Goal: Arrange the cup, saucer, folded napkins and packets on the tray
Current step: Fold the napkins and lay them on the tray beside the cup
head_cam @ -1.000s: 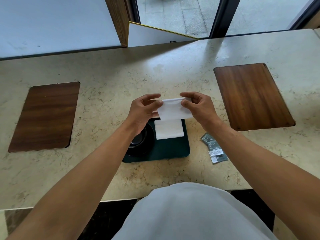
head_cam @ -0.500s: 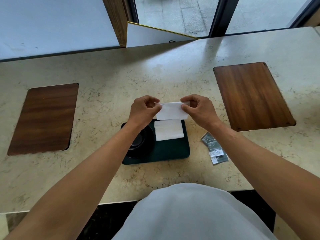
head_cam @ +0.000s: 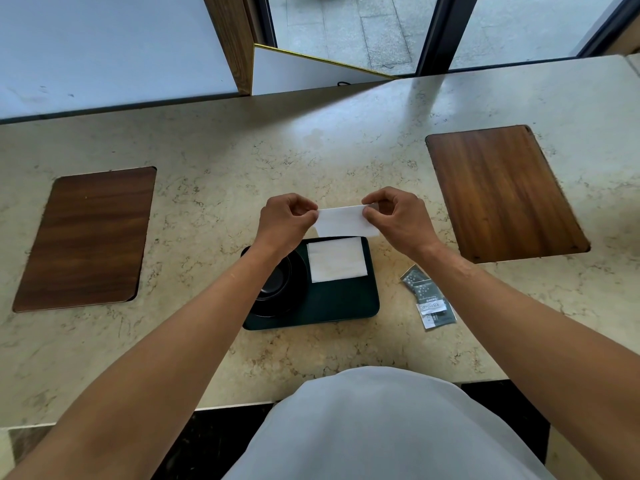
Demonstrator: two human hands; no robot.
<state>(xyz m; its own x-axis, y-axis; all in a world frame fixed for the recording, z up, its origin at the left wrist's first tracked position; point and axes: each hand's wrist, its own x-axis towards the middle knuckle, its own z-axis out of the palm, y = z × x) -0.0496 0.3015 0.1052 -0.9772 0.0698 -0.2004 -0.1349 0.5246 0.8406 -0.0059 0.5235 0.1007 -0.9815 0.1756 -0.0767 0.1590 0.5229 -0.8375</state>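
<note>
— What have you got in your hands?

— You hold a white napkin (head_cam: 346, 221) in the air above the far edge of the dark green tray (head_cam: 341, 306). Your left hand (head_cam: 285, 223) pinches its left end between thumb and curled fingers, and your right hand (head_cam: 398, 220) pinches its right end the same way. The napkin is stretched flat between them as a narrow folded strip, with its lower edge hanging just over the tray's far rim.

— And what sits on the tray?

— A second folded napkin (head_cam: 336, 259) lies flat in the tray's far right corner, a neat white rectangle. On the left of the tray you have the black cup (head_cam: 275, 284), standing on a black saucer (head_cam: 273, 306); your left forearm crosses over both, so part of them is hidden from you.

— Where are the packets?

— The packets (head_cam: 429, 299) are off the tray, lying on the worktop (head_cam: 225, 161) just to its right, in a small overlapping pile close beside your right forearm. They are dark with white labels; you cannot read the print.

— Anything else around you?

— Two wooden boards lie well apart on the marble worktop: the left board (head_cam: 86, 237) far to your left, the right board (head_cam: 502, 192) out past your right hand.
</note>
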